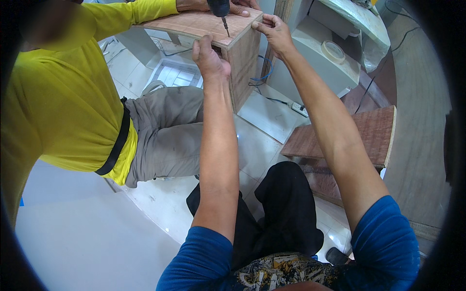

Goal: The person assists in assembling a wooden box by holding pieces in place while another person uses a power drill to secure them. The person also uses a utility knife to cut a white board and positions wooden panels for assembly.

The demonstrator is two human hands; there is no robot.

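Note:
A plywood box [243, 68] stands ahead of me, its flat top panel [189, 23] meeting the upright side at a corner. My left hand [211, 59] grips the near edge of this corner, fingers curled against the panel. On the far right edge, my right hand [275, 35] pinches the wood between thumb and fingers. Between my hands, the bit of a dark power drill [219, 8] points down at the top panel near the corner. A co-worker in a yellow shirt [73, 106] leans in from the left, one hand [240, 8] on the panel beside the drill.
A tape roll [333, 51] lies on a grey cabinet [310, 53] at the right. Below it are a power strip [299, 109] with cables and a low reddish wooden unit [347, 133]. A pale board [87, 213] spans the lower left; a wooden surface [422, 126] borders the right.

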